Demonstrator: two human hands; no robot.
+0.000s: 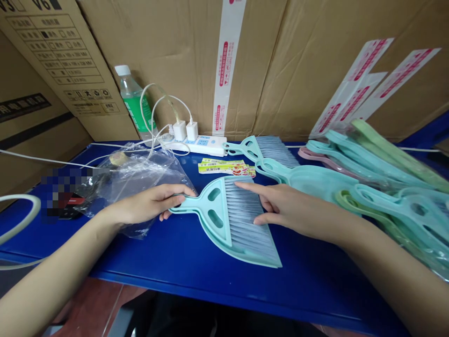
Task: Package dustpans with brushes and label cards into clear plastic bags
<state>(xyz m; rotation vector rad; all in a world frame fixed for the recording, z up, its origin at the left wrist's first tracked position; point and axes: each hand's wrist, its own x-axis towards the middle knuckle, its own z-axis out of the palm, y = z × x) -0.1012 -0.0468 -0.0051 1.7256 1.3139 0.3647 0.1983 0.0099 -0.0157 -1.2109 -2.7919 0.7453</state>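
Observation:
My left hand [156, 202] is closed round the handles of a turquoise hand brush [210, 213] and a matching dustpan [213, 241]. The brush lies face up inside the pan, its grey-blue bristles spreading to the right. Over those bristles is my right hand [271, 200], index finger stretched out to their upper part and thumb apart near their right side; its other fingers are curled and nothing is in it. A second turquoise brush [250, 147] and dustpan [315, 180] lie behind, partly covered by my right hand and forearm.
Wrapped brush sets [396, 154] pile up at the right. Yellow labels [224, 167] lie behind the pan, near a white power strip [206, 146] with chargers. Clear plastic bags [140, 171] and a bottle [135, 105] are at left. Cardboard boxes [168, 47] wall the blue table's [196, 276] back.

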